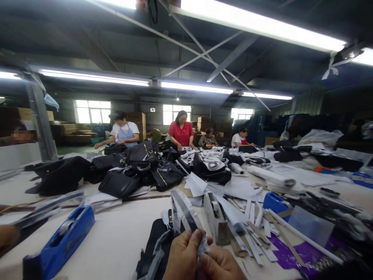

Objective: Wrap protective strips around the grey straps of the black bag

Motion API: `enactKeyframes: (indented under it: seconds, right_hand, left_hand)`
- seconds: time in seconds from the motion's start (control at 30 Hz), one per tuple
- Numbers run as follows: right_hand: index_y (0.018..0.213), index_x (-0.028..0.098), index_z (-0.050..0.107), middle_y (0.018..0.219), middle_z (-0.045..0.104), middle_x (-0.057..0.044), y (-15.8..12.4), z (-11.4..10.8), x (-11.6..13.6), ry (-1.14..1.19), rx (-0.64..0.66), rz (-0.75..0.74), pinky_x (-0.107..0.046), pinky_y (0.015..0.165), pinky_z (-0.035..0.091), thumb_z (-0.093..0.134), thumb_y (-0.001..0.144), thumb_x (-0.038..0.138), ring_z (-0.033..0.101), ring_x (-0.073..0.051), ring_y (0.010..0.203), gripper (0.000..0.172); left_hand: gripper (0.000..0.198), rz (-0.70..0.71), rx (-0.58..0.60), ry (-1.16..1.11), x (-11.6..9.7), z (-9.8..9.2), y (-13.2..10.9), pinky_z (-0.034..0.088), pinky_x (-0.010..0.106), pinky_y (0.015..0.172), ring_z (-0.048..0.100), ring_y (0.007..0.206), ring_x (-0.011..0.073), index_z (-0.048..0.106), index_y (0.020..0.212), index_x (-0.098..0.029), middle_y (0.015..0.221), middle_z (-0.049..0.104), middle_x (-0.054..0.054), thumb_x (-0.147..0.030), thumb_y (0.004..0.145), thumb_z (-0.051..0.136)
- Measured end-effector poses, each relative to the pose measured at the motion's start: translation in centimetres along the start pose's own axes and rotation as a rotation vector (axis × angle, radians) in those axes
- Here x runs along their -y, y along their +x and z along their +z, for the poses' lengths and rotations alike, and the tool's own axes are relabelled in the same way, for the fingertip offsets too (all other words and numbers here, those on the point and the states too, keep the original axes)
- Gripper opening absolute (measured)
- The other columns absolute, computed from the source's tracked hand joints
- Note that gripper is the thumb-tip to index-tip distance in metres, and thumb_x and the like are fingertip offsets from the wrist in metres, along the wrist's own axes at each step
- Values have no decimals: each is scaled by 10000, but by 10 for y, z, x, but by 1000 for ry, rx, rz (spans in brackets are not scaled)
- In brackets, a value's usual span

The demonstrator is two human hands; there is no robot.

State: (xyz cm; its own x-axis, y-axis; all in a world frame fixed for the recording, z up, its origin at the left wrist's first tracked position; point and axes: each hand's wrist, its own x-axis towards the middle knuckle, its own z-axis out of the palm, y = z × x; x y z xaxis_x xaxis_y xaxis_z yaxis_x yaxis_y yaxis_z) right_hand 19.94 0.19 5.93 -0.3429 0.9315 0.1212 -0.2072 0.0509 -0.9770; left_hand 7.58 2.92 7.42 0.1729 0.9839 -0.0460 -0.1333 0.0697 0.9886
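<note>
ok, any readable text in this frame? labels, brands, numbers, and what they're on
None can be read.
Blue tape dispenser: no marking shows on its side.
Black bags: metal fittings only, no brand legible.
Cardboard boxes at the back: any print is too small and blurred.
Strip held by the left hand and right hand: grey and white, no lettering visible.

A blue tape dispenser [62, 237] lies at lower left on the bench [122, 233]. Black bags [136, 167] pile up at centre left. Paper strips [253, 237] scatter at lower right. Four people [181, 134] work at the far side, under ceiling lights [262, 27].
</note>
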Motion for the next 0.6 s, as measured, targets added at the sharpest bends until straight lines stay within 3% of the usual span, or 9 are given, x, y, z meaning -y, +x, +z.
enactKeyframes:
  seconds: [0.13, 0.23, 0.3, 0.4, 0.47, 0.6]
  right_hand:
    - [742, 105, 652, 544, 597, -26, -6, -4, -7, -44, -8, 109, -174, 421, 297, 576, 781, 751, 470, -77, 429, 651]
    - [774, 106, 632, 554, 645, -55, -16, -5, -14, -29, -7, 148, -167, 395, 325, 575, 789, 740, 527, -89, 399, 637]
    - [821, 110, 616, 611, 690, -80, -23, -4, -13, 11, 2, 181, -176, 405, 373, 584, 793, 728, 591, -114, 422, 619]
    - [814, 111, 602, 654, 715, -100, -27, 0, -6, 61, -41, 216, -193, 411, 398, 597, 800, 704, 635, -142, 452, 593]
    - [771, 109, 601, 626, 702, -88, -27, 3, 1, 60, -70, 207, -196, 421, 397, 598, 822, 670, 634, -141, 461, 563]
    - [781, 110, 623, 562, 656, -40, -21, 4, 9, 20, -98, 155, -196, 435, 400, 568, 868, 632, 619, -132, 468, 532]
  left_hand:
    - [559, 35, -66, -45, -15, -6, -3, 504, 280, 620, 694, 769, 261, 741, 938, -142, 880, 767, 125, -665, 750, 685]
    - [445, 115, -117, -43, -26, -11, 0, 522, 289, 714, 703, 863, 270, 739, 960, -156, 922, 775, 114, -570, 811, 673]
    - [385, 151, -148, -46, -27, -13, 3, 523, 303, 799, 701, 929, 277, 738, 964, -164, 937, 777, 107, -520, 840, 660]
    - [348, 144, -132, -36, -21, -10, 4, 525, 299, 794, 707, 929, 275, 741, 964, -164, 921, 777, 101, -483, 870, 636]
    - [338, 141, -119, -3, -14, -5, 0, 524, 277, 727, 711, 866, 258, 746, 945, -156, 874, 773, 94, -466, 880, 628]
    - [381, 73, -82, 1, 3, 5, -11, 436, 245, 460, 634, 547, 181, 740, 940, -160, 797, 757, 83, -514, 876, 614]
